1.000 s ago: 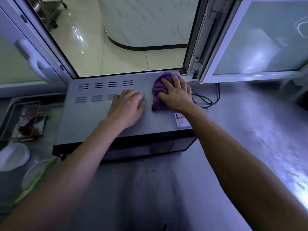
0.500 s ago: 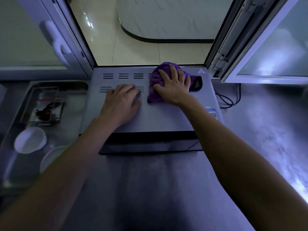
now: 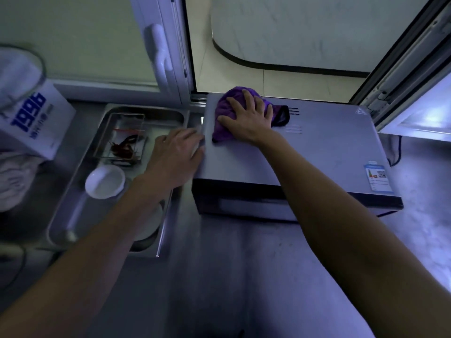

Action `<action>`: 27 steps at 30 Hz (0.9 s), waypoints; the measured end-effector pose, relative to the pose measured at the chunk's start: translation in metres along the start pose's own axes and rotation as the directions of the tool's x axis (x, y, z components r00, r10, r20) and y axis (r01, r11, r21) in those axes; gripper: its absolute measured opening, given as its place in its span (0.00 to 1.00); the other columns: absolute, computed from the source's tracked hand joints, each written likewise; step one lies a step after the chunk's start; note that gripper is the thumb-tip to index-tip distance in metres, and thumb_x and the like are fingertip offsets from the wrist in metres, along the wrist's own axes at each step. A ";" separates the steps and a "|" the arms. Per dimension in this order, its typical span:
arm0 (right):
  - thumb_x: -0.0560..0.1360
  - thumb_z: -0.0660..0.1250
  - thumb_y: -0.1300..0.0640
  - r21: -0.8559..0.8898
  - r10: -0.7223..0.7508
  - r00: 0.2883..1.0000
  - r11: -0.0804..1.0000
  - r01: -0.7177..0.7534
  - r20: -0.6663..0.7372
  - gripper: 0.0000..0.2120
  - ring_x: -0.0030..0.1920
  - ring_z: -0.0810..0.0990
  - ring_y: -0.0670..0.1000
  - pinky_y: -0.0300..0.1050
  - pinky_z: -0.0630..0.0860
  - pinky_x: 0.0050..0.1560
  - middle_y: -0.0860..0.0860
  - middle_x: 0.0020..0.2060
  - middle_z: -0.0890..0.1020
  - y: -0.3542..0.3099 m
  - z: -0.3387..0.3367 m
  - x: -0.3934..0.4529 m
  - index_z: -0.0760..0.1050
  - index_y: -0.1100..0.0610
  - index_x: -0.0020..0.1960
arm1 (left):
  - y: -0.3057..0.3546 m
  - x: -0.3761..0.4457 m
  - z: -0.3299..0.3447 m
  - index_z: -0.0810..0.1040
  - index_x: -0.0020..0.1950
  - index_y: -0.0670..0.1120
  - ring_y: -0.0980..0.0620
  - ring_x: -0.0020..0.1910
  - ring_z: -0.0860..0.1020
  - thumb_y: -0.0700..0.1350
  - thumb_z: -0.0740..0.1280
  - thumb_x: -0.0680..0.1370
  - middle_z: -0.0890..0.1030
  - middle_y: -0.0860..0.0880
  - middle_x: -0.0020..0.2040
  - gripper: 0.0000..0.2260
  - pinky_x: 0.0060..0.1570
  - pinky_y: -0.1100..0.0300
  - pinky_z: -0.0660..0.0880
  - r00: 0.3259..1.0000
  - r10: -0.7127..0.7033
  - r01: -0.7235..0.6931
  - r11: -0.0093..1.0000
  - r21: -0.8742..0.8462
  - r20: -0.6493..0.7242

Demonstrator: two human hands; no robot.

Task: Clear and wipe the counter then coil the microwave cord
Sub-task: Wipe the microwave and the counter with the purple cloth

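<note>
Two bare forearms, sleeveless to the frame edge, left hand [image 3: 174, 156] and right hand [image 3: 246, 118] ungloved.

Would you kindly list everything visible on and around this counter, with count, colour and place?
microwave: one, grey, on the counter below the open window
cloth: one, purple, on the microwave's back left corner
cord: one, black, right of the microwave
tray: one, steel, left of the microwave
glass dish: one, clear, in the tray, holding red scraps
small bowl: one, white, in the tray
box: one, white with blue print, far left
counter: one, steel
left hand: one, resting at the microwave's left edge
right hand: one, pressing flat on the cloth
</note>
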State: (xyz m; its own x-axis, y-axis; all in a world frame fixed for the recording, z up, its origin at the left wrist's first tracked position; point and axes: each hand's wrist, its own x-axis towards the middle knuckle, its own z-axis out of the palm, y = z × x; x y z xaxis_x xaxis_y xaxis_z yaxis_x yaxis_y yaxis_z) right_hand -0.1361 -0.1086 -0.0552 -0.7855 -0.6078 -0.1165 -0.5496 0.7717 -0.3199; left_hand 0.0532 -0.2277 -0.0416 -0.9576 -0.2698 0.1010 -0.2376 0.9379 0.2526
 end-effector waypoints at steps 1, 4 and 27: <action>0.73 0.52 0.30 0.002 -0.014 1.000 1.000 0.014 0.002 0.36 0.80 0.43 0.61 0.68 0.38 0.75 0.50 0.81 0.46 -0.008 0.002 0.000 0.53 0.40 0.79 | -0.005 -0.003 -0.001 0.77 0.66 0.45 0.43 0.68 0.72 0.48 0.61 0.81 0.76 0.46 0.68 0.16 0.65 0.43 0.69 1.000 -0.006 0.006 1.000 -0.006 -0.006; 0.72 0.52 0.30 0.003 -0.041 0.999 0.999 0.041 0.008 0.36 0.79 0.44 0.61 0.68 0.38 0.75 0.49 0.81 0.47 -0.023 0.007 -0.009 0.54 0.39 0.78 | -0.015 -0.011 -0.006 0.77 0.67 0.44 0.43 0.67 0.73 0.48 0.61 0.82 0.77 0.45 0.68 0.17 0.65 0.44 0.70 0.998 -0.042 0.041 0.999 -0.035 -0.040; 0.67 0.49 0.28 -0.017 -0.181 0.983 0.984 0.180 -0.042 0.39 0.79 0.48 0.57 0.65 0.41 0.77 0.47 0.80 0.52 0.083 -0.003 -0.166 0.57 0.37 0.76 | 0.107 -0.040 0.011 0.78 0.66 0.47 0.41 0.63 0.74 0.48 0.64 0.79 0.79 0.48 0.64 0.16 0.59 0.44 0.73 0.992 -0.075 0.076 0.997 0.012 -0.100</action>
State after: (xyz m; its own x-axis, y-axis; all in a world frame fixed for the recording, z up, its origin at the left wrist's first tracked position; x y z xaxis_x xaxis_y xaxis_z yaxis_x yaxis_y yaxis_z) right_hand -0.0524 0.0570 -0.0595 -0.6846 -0.7287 -0.0173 -0.6867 0.6527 -0.3199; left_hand 0.0643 -0.1140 -0.0297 -0.9161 -0.3595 0.1772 -0.3119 0.9171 0.2483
